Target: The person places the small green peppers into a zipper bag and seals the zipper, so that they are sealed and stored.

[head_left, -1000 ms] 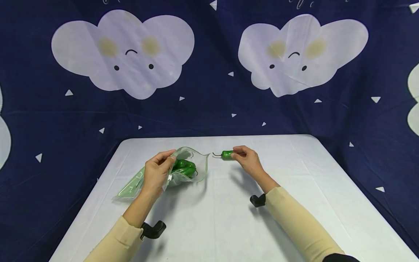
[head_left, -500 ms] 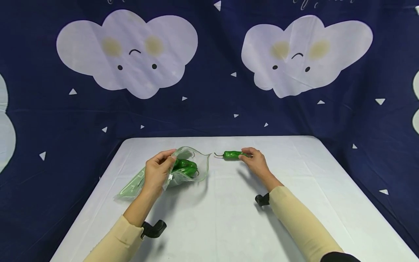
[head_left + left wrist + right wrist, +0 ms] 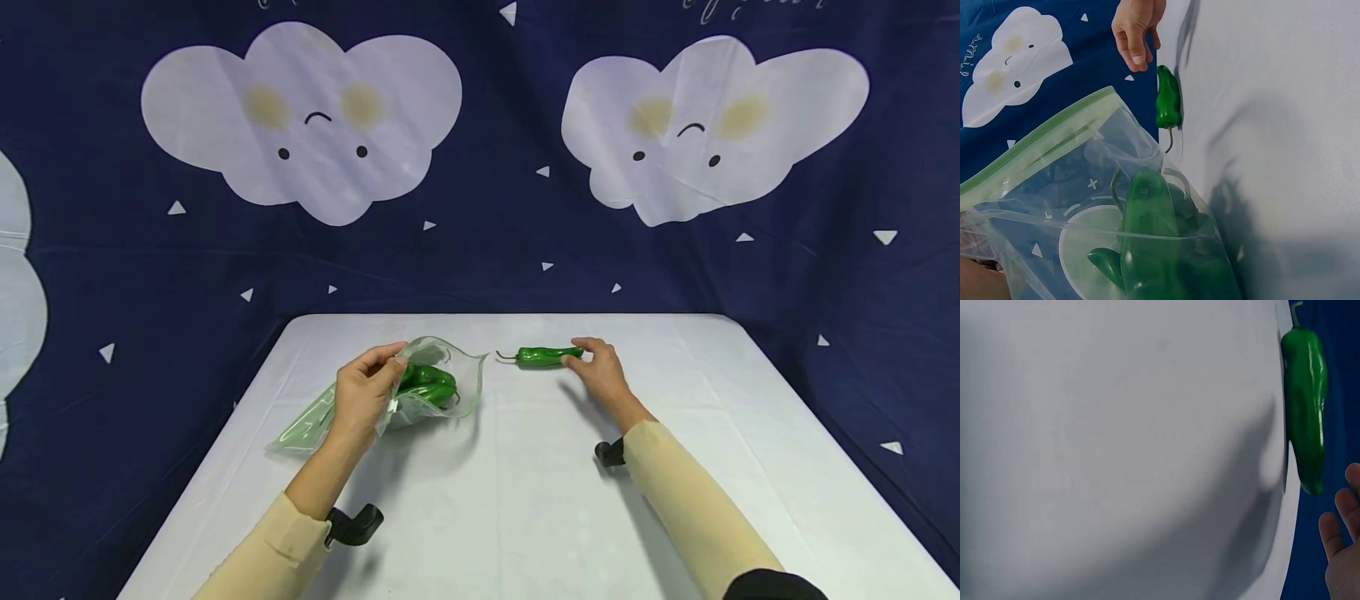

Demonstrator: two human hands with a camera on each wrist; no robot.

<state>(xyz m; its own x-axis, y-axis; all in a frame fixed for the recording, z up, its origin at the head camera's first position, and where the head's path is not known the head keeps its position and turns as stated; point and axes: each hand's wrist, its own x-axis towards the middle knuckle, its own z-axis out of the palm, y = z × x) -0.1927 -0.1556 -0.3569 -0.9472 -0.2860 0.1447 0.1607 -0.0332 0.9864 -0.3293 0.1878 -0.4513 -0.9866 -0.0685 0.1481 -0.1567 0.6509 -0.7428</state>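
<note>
My left hand (image 3: 363,396) pinches the rim of a clear, green-tinted zip bag (image 3: 303,425), whose mouth gapes toward the right. Several green peppers (image 3: 431,385) lie inside it; in the left wrist view they show through the plastic (image 3: 1147,231). Right of the bag's mouth, one long green pepper (image 3: 542,357) lies on the table, stem pointing left. My right hand (image 3: 606,375) is at the pepper's tip, fingers spread apart. The right wrist view shows a gap between the fingers (image 3: 1332,534) and the pepper (image 3: 1305,403).
A white-covered table (image 3: 510,500) extends under both hands. Behind it hangs a dark blue cloth (image 3: 495,283) printed with white clouds and triangles. A black wrist mount (image 3: 356,525) sits on the left cuff, another (image 3: 609,453) on the right one.
My right hand has drawn rightward along the pepper and let go of it, baring its whole length. The left hand and bag stay nearly still; the head view has shifted slightly.
</note>
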